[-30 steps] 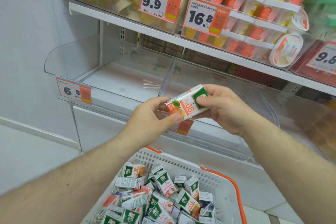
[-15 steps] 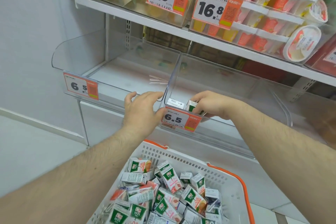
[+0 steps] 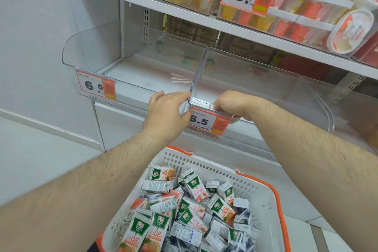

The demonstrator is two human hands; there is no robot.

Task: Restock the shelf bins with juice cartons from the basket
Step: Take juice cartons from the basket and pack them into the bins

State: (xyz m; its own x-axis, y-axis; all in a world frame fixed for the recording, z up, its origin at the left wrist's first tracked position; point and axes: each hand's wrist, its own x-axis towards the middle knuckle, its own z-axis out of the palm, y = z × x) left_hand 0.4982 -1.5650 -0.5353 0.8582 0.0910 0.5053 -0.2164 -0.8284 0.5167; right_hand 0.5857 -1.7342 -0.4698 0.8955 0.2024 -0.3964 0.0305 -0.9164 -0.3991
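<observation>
A white and green juice carton (image 3: 199, 102) lies in the front left corner of the clear right shelf bin (image 3: 266, 90), just behind a 6.5 price tag (image 3: 204, 121). My right hand (image 3: 235, 104) reaches over the bin's front edge, fingers curled down on the carton's right end. My left hand (image 3: 165, 114) rests flat against the front edge by the clear divider (image 3: 199, 71) and holds nothing. The left bin (image 3: 92, 47) holds no cartons. Below, a white basket with an orange rim (image 3: 259, 188) holds several juice cartons (image 3: 194, 188) in a loose heap.
A few loose straws (image 3: 180, 79) lie on the left bin's floor. The upper shelf (image 3: 235, 26) carries dessert cups (image 3: 302, 8) and tubs behind 9.9 and 16.8 price tags. A white wall (image 3: 36, 37) stands at the left.
Both hands held the carton in front of the shelf; my right hand has lowered it into the right bin's front corner. My left hand let go and moved to the bin's edge.
</observation>
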